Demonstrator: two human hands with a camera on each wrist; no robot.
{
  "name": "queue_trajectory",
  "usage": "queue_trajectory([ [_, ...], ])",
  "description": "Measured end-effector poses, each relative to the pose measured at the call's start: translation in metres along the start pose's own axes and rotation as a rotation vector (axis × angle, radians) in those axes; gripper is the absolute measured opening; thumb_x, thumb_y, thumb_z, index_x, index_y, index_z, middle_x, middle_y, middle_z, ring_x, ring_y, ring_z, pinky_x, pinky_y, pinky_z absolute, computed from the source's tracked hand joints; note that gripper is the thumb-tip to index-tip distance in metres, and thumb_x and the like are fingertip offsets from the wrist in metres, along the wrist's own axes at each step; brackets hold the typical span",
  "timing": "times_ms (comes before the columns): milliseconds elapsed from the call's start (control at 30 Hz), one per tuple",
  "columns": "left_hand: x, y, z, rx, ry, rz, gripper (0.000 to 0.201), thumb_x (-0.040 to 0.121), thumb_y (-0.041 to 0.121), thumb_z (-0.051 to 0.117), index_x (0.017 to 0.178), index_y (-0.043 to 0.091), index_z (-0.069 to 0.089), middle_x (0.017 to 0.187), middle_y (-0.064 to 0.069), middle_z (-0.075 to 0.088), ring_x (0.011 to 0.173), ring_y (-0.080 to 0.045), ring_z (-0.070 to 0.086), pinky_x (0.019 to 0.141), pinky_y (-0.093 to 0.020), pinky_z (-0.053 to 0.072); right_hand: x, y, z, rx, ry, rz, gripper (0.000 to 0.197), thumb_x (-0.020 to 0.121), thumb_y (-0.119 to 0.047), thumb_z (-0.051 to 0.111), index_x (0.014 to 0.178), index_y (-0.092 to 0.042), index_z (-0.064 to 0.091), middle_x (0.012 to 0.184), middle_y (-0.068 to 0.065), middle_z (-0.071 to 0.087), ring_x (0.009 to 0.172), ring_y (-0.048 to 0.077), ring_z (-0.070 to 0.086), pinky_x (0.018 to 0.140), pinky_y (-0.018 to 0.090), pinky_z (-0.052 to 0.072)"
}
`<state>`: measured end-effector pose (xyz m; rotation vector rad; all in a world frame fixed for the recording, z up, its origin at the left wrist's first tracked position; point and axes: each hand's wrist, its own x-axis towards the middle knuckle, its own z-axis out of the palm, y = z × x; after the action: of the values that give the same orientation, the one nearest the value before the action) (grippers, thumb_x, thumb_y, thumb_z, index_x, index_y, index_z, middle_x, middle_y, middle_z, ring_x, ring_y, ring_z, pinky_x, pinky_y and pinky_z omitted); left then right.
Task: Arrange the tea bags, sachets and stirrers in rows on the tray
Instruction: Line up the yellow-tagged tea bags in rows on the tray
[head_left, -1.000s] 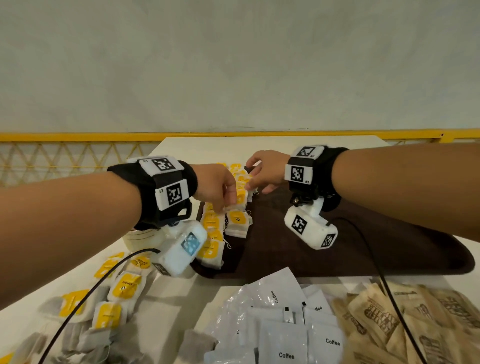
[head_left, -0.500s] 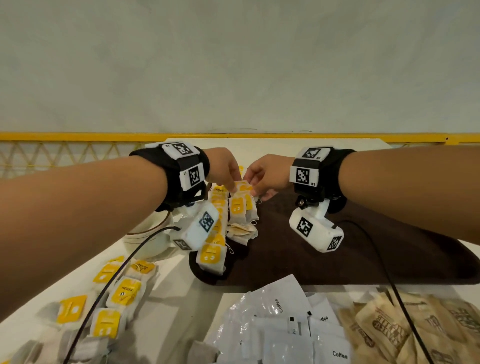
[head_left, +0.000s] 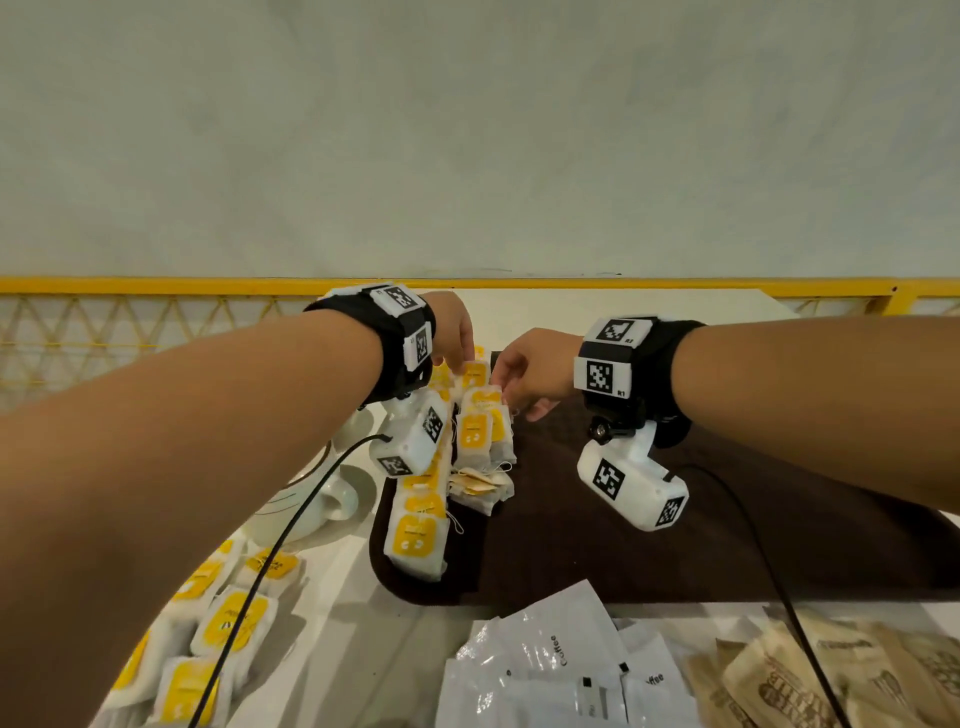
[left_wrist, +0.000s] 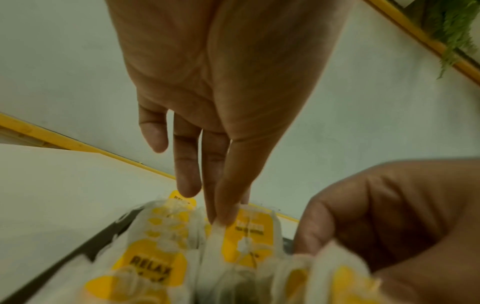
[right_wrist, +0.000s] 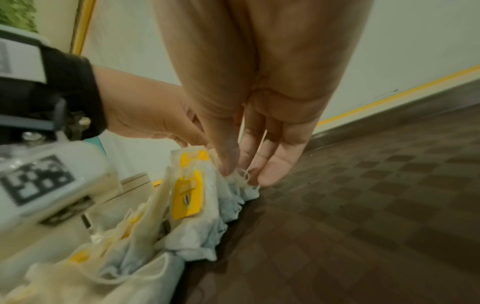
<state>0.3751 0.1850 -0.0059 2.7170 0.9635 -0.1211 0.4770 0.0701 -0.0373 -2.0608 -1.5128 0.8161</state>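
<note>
Step in hand: squaring tea-bag rows (head_left: 480, 431) at 9 o'clock end of brown tray (head_left: 727, 540). Left hand (head_left: 454, 327) pinches far bag top; right hand (head_left: 535, 371) pinches neighbouring bag's edge. Next move, likely: seat both flat, then fetch loose tea bags (head_left: 228, 623) on counter (head_left: 353, 613), 8 o'clock.

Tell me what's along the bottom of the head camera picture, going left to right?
Loose tea bags → white coffee sachets → brown sachets.
</note>
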Motion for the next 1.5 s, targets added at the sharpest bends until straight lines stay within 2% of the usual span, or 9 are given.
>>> queue_trajectory([
  [133, 0.002, -0.001, 0.006, 0.042, -0.02, -0.014, 0.019, 0.081, 0.013, 0.073, 0.1, 0.011, 0.071, 0.064, 0.004, 0.056, 0.059, -0.008, 0.051, 0.056, -0.019, 0.041, 0.003, -0.003, -0.005, -0.072, -0.094, -0.046, 0.019, 0.085, -0.003, 0.067, 0.082, -0.022, 0.063, 0.078, 0.0, 0.064, 0.069, 0.014, 0.061, 0.06, 0.017, 0.055],
  [367, -0.006, -0.008, -0.011, -0.112, 0.036, -0.001, 0.021, 0.087, 0.018, 0.064, 0.105, 0.012, 0.073, 0.085, 0.004, 0.066, 0.067, -0.003, 0.056, 0.047, -0.012, 0.04, 0.011, -0.001, -0.004, 0.107, -0.048, 0.042, 0.017, 0.087, 0.005, 0.061, 0.079, -0.009, 0.059, 0.073, 0.008, 0.061, 0.061, 0.012, 0.062, 0.057, 0.022, 0.056],
  [600, -0.014, -0.006, -0.006, -0.014, -0.143, 0.021, 0.017, 0.088, 0.026, 0.066, 0.104, 0.022, 0.069, 0.08, 0.015, 0.063, 0.081, -0.007, 0.061, 0.057, -0.015, 0.037, 0.011, 0.0, -0.001, 0.236, 0.003, 0.057, 0.011, 0.09, 0.001, 0.06, 0.085, -0.008, 0.057, 0.08, 0.013, 0.06, 0.065, 0.015, 0.064, 0.058, 0.024, 0.057],
  [767, -0.009, -0.005, -0.002, 0.078, -0.168, 0.023, 0.015, 0.086, 0.022, 0.07, 0.1, 0.016, 0.068, 0.092, -0.001, 0.068, 0.081, -0.012, 0.061, 0.084, -0.027, 0.047, 0.009, -0.002, -0.007, 0.25, -0.006, 0.12, 0.017, 0.091, 0.01, 0.052, 0.081, -0.002, 0.058, 0.074, 0.013, 0.06, 0.057, 0.016, 0.062, 0.051, 0.025, 0.056],
  [867, -0.007, -0.004, -0.001, 0.099, -0.159, 0.026, 0.016, 0.085, 0.022, 0.07, 0.1, 0.015, 0.068, 0.088, -0.001, 0.066, 0.075, -0.011, 0.06, 0.079, -0.025, 0.045, 0.007, -0.003, -0.01, 0.284, -0.06, 0.142, 0.018, 0.091, 0.013, 0.047, 0.085, 0.002, 0.06, 0.075, 0.017, 0.058, 0.051, 0.016, 0.065, 0.05, 0.026, 0.057],
  [1067, -0.003, -0.003, 0.003, 0.097, -0.093, -0.043, 0.022, 0.08, 0.019, 0.075, 0.1, 0.015, 0.068, 0.075, 0.001, 0.062, 0.075, -0.014, 0.06, 0.065, -0.022, 0.045, 0.009, -0.007, 0.001, 0.111, 0.001, 0.08, 0.031, 0.082, 0.013, 0.063, 0.112, 0.005, 0.06, 0.098, 0.014, 0.063, 0.088, 0.026, 0.066, 0.087, 0.034, 0.055],
  [1200, -0.002, -0.008, 0.002, -0.01, -0.054, -0.052, 0.011, 0.08, 0.015, 0.074, 0.09, 0.013, 0.073, 0.082, 0.002, 0.066, 0.069, -0.008, 0.059, 0.066, -0.017, 0.045, 0.009, -0.006, 0.0, 0.226, 0.037, 0.101, 0.024, 0.085, 0.014, 0.057, 0.107, 0.004, 0.062, 0.084, 0.016, 0.063, 0.068, 0.02, 0.063, 0.062, 0.024, 0.057],
  [1367, 0.001, -0.01, 0.005, -0.074, -0.086, -0.1, 0.02, 0.086, 0.016, 0.068, 0.101, 0.004, 0.072, 0.094, -0.006, 0.072, 0.084, -0.018, 0.066, 0.083, -0.029, 0.052, 0.011, -0.006, 0.001, 0.285, 0.094, 0.175, 0.019, 0.093, 0.003, 0.054, 0.11, 0.009, 0.06, 0.074, 0.015, 0.058, 0.055, 0.018, 0.06, 0.055, 0.028, 0.057],
  [1500, 0.002, -0.01, 0.002, -0.121, -0.107, -0.143, 0.025, 0.089, 0.017, 0.064, 0.108, 0.001, 0.07, 0.107, -0.009, 0.071, 0.09, -0.019, 0.065, 0.089, -0.03, 0.052, 0.012, -0.006, 0.004, 0.289, 0.026, 0.205, 0.009, 0.093, -0.004, 0.058, 0.085, -0.005, 0.056, 0.073, 0.012, 0.058, 0.059, 0.02, 0.06, 0.052, 0.029, 0.056],
])
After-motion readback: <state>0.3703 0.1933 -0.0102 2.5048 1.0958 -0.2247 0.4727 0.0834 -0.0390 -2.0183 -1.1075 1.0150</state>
